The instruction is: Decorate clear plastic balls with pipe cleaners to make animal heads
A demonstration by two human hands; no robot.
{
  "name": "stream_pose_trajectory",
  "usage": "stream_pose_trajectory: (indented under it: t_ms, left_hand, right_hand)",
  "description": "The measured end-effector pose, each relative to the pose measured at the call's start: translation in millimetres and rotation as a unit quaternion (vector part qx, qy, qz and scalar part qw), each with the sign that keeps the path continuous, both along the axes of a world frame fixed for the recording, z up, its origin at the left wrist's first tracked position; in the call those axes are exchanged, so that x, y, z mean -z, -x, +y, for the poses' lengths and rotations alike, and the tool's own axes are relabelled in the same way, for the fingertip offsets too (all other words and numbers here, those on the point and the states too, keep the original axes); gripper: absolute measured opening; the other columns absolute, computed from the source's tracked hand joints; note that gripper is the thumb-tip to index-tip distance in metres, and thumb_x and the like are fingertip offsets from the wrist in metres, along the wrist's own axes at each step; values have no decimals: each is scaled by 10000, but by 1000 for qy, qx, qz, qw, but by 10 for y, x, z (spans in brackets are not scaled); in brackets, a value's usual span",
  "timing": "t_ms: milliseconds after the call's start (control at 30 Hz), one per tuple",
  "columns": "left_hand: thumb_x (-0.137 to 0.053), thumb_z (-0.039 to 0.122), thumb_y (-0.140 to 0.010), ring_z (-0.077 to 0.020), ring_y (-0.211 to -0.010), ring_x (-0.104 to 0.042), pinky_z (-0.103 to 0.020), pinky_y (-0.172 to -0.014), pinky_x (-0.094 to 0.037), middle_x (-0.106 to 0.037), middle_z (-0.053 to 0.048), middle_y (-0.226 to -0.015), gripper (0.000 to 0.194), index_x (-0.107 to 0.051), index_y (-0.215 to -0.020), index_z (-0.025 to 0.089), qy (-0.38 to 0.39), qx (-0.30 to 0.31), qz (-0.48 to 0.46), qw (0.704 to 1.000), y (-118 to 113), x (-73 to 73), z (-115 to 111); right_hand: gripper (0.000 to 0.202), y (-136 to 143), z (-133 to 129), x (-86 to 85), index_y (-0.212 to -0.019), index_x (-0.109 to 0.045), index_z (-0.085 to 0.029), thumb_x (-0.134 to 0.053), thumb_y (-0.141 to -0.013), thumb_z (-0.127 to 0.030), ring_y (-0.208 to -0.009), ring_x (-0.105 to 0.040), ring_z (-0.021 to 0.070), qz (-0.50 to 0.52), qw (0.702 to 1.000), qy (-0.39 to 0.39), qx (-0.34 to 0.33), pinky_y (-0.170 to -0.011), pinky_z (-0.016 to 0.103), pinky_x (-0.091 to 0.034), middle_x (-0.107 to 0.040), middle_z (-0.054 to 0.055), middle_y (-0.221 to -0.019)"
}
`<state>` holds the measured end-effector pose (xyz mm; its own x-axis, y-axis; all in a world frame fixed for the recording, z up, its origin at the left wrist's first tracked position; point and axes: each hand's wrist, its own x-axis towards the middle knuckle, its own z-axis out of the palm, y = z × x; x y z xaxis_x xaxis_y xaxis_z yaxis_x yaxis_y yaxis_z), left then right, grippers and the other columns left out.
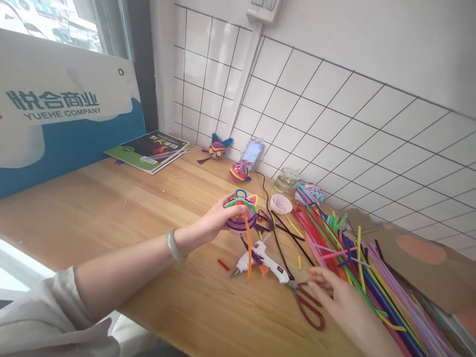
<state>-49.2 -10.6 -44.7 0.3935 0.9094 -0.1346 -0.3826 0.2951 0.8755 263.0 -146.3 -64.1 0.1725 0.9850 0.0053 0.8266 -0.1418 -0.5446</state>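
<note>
Purple-banded pipe-cleaner ornament (241,225) clamped in left hand (220,216), right hand (339,293) loosely curled, fingers holding nothing, near red-handled scissors (305,296)

found passable over the table (70,223) beyond the left forearm (128,270), up to the booklets (148,151). passable also along the near edge, short of the glue gun (274,269). obstructed leftward of the right hand (340,297) by scissors (297,293) and that gun, rightward by bundled pipe cleaners (386,282). narrowed behind the left hand (217,218) by bowl (281,204) and jar (285,181).
</note>
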Motion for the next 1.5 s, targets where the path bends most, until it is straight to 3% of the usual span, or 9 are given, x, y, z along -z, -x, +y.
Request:
stream_pose_trajectory:
  t_ms: [100, 200, 367, 500, 700, 1033, 1167, 1333, 1500]
  left_hand:
    - [-747, 426, -727, -262, -951, -674, -376, -736, -577, -654, -123, -1195, 607, -543, -1257, 210, -22, 41, -6, 999, 9, 4, 23]
    - [-740, 424, -735, -253, -927, -672, -348, -677, -584, -662, -111, -1148, 531, -576, -1194, 212, -26, 50, -12, 998, 10, 19, 41]
    - [-730, 430, -756, -221, -875, -681, -312, -684, -573, -676, -94, -1107, 504, -584, -1186, 211, -31, 45, -11, 998, 13, 63, 57]
    - [-729, 429, -760, -232, -892, -687, -360, -745, -572, -684, -89, -1097, 473, -595, -1158, 211, -12, 48, -34, 998, 24, 120, 98]
    - [-680, 432, -795, -240, -916, -700, -392, -854, -535, -708, -78, -1030, 359, -638, -1052, 184, 77, 73, -118, 987, 83, 92, 177]
    - [-629, 410, -812, -224, -857, -682, -397, -780, -558, -706, -52, -949, 330, -637, -1071, 206, 38, 15, -165, 986, 289, -218, 273]
    - [-707, 392, -766, -237, -902, -680, -410, -834, -546, -700, -61, -981, 365, -637, -1057, 182, -38, 20, -89, 995, 283, -168, 300]
    - [-778, 377, -705, -281, -1188, -585, -399, -1001, -455, -607, -120, -1318, 729, -480, -1344, 190, -108, -2, 42, 993, 291, -131, 296]
    - [-772, 428, -702, -307, -1251, -544, -425, -1045, -426, -572, -136, -1371, 791, -448, -1379, 177, -107, 87, 110, 984, 315, -174, 216]
  right_hand:
    - [332, -217, -266, 303, -1050, -697, -251, -535, -763, -288, -974, -719, 285, -120, 989, 15, -83, -827, 393, -583, -752, 83, -1073]
    - [498, -293, -380, 557, -1207, -621, -188, -435, -747, -138, -1081, -679, 260, -233, 961, -66, -133, -909, 392, -561, -702, 93, -1195]
    - [521, -247, -378, 662, -1191, -614, -176, -380, -744, -50, -961, -717, 240, -340, 909, -161, -178, -789, 346, -594, -734, 91, -1095]
    - [445, -305, -454, 547, -1164, -634, -185, -405, -790, -112, -899, -728, 240, -352, 903, -170, -178, -757, 335, -600, -741, 104, -1041]
    - [352, -415, -540, 367, -1144, -654, -186, -469, -858, -275, -890, -744, 262, -250, 955, -126, -100, -710, 327, -616, -744, 130, -1079]
    - [456, 192, -273, 35, -1138, -632, -191, -616, -788, -483, -867, -738, 228, 45, 998, -29, 16, -759, 272, -595, -759, 90, -934]
    - [500, 432, -167, -263, -1172, -642, -205, -693, -731, -435, -903, -694, 212, 59, 996, 39, -51, -801, 265, -557, -732, 57, -961]
    - [441, 802, 37, -687, -1173, -659, -219, -672, -743, -319, -856, -626, 188, 81, 966, 182, -168, -815, 295, -504, -667, 30, -941]
    - [375, 989, 302, -846, -1131, -588, -220, -687, -791, -345, -799, -546, 134, 175, 920, 270, -225, -761, 258, -461, -569, -16, -861]
